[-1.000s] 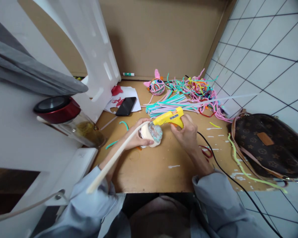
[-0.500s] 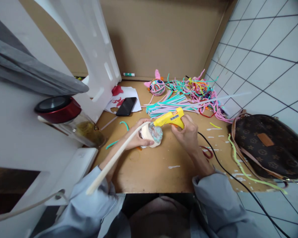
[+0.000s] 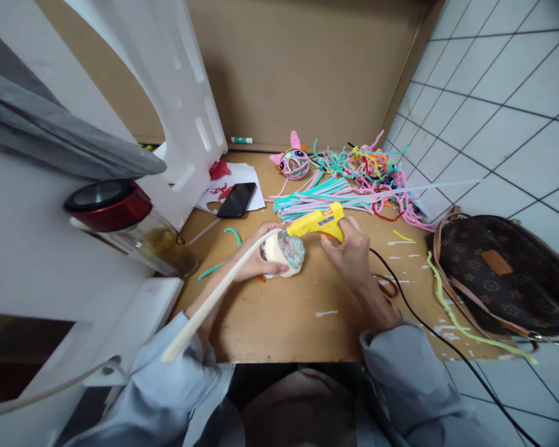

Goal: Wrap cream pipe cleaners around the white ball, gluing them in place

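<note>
Across the tan worktop [image 3: 279, 329], mid-frame, my left hand [image 3: 254, 257] curls its fingers round the cream roll [image 3: 274, 251]; my right hand [image 3: 351, 251] has fingers closed on the glue gun [image 3: 315, 222], pointing at the roll's upper edge.

And here are the sleeves, both a soft grey-blue: the left sleeve [image 3: 168, 385] fills the lower left of the frame, the right sleeve [image 3: 414, 379] the lower right. Loose, roomy cloth, this, and look at those creases, deep folds running all through it! Each sleeve stops short of the wrist, bunched at its end, leaving the forearms bare. Over the middle of the frame we have the left hand [image 3: 254, 257] and the right hand [image 3: 351, 251], both bare, fingers and thumbs plain to see. Down to bottom centre, and it's darker clothing there, nearly black in places, too shadowy to make out its cut.
</note>
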`<state>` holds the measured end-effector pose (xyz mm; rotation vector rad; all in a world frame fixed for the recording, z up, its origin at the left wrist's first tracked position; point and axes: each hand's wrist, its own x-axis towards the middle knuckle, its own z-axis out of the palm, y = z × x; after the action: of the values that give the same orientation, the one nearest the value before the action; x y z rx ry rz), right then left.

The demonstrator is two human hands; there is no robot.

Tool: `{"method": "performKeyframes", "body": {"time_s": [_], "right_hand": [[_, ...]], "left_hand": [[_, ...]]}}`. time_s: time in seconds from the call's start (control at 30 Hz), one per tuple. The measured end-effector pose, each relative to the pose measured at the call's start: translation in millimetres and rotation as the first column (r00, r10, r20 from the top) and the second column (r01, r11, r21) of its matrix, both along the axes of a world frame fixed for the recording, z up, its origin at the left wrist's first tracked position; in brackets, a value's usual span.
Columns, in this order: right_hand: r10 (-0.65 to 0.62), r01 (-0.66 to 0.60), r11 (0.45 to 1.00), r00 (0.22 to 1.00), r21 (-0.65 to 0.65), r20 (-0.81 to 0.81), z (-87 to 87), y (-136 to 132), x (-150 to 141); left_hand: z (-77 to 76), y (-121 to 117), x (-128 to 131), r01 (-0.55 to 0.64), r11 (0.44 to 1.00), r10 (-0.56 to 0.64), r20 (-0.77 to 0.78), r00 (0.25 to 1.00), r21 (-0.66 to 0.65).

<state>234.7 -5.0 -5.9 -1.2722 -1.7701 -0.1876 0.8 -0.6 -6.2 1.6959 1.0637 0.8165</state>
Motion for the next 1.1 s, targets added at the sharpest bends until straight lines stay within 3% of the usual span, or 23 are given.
{"method": "performKeyframes", "body": {"time_s": [0.2,0.37,0.43,0.53,0.6,0.9,1.0,1.1], "right_hand": [[-0.007,0.006,1.0,0.999,-0.01,-0.031,0.8,1.3,0.5],[-0.145,0.128,0.978,0.985,-0.164,-0.097,0.9,5.5,-1.8],[-0.218,0.178,0.94,0.97,-0.293,-0.112,1.3,8.0,-0.9],[-0.302,0.227,0.84,0.95,-0.494,-0.077,1.4,11.8,3.5],[-0.326,0.266,0.781,0.945,-0.565,-0.006,0.9,14.0,7.4],[-0.336,0.563,0.579,0.824,-0.589,0.457,-5.8,15.5,16.8],[-0.316,0.616,0.585,0.772,-0.527,0.551,-7.6,13.3,16.9],[-0.344,0.613,0.658,0.761,-0.437,0.55,-5.7,10.4,15.2]], "left_hand": [[-0.9,0.7,0.4,0.0,1.0,0.0,-0.001,1.0,0.003],[-4.0,2.8,-0.8,-0.002,1.0,0.002,-0.01,1.0,0.011],[-3.5,2.6,-1.5,0.002,1.0,-0.002,-0.015,1.0,0.016],[-1.6,1.7,-1.9,-0.004,1.0,0.005,-0.022,1.0,0.016],[-0.4,1.0,-1.5,-0.006,1.0,0.006,-0.022,1.0,0.015],[-2.9,1.5,-1.9,-0.006,1.0,0.007,-0.028,1.0,0.026],[-7.2,4.3,-2.1,-0.023,0.998,0.024,-0.016,1.0,0.05],[-10.3,6.5,-2.2,-0.011,0.999,0.011,0.003,1.0,0.041]]}}
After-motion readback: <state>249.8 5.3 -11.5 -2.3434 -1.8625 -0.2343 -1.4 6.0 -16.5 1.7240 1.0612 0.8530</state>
